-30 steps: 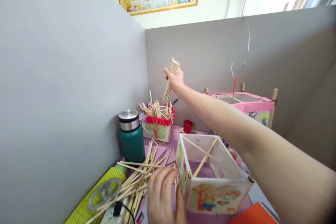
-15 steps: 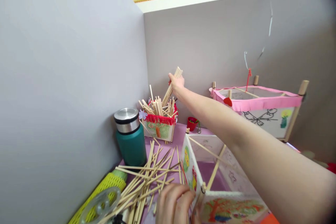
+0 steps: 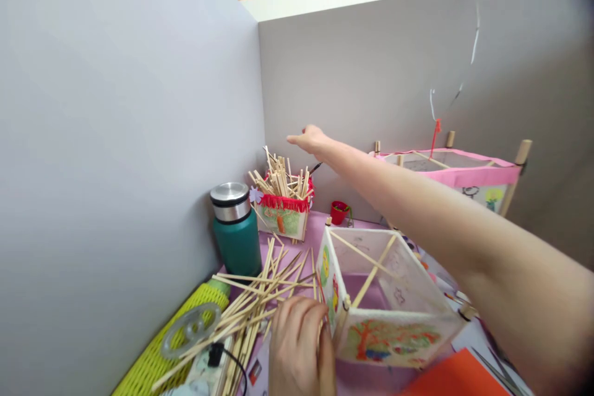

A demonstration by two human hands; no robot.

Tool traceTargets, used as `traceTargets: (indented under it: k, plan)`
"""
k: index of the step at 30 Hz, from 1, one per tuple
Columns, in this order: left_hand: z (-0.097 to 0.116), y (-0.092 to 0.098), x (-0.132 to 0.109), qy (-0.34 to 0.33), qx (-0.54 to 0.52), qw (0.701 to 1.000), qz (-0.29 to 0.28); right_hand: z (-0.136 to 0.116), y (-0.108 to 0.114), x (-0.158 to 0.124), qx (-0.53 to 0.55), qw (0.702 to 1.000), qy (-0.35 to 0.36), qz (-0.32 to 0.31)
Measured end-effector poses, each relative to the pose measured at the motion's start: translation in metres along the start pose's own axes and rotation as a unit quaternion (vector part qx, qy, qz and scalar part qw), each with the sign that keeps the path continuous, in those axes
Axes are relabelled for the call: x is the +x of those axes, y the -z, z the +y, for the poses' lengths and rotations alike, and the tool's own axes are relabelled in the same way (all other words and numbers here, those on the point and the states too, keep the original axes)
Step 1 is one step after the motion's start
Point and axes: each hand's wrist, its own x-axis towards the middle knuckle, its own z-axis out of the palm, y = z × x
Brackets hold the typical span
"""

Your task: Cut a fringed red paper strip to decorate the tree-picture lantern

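Note:
My right hand (image 3: 310, 138) is stretched out above a small red-fringed box (image 3: 284, 218) crammed with wooden sticks (image 3: 279, 181); its fingers are spread and hold nothing. My left hand (image 3: 301, 346) rests at the bottom, fingers curled against the near corner of a painted paper lantern frame (image 3: 385, 297), beside a loose pile of wooden sticks (image 3: 258, 303) on the purple table. Whether it grips anything I cannot make out.
A teal flask (image 3: 236, 229) with a steel lid stands by the left partition. A yellow-green mesh roll (image 3: 158, 352) and a tape ring (image 3: 190, 328) lie front left. A pink-trimmed lantern (image 3: 459, 176) stands at the right, a small red cup (image 3: 339, 211) behind. Grey partitions close the left and back.
My right hand lowered the bundle of sticks into the red-fringed box and let go; it now hovers open above it. My left hand stayed by the lantern corner.

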Motion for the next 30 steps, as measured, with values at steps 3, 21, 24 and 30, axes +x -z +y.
traceTargets:
  k: [3, 21, 24, 30]
  plan:
    - [-0.001, 0.007, 0.002, 0.033, 0.010, 0.997, -0.063, -0.042, 0.025, -0.040, -0.094, 0.991, 0.091, -0.035]
    - [0.031, 0.006, 0.012, 0.198, 0.201, 0.864, -0.417, -0.069, 0.183, -0.289, -0.369, 0.909, 0.188, -0.054]
    - [0.027, 0.000, 0.013, 0.206, 0.191, 0.855, -0.436, -0.054, 0.197, -0.298, -0.366, 0.917, 0.157, -0.033]
    - [0.020, -0.010, 0.009, 0.238, 0.193, 0.864, -0.399, -0.046, 0.206, -0.311, -0.339, 0.930, 0.143, 0.022]
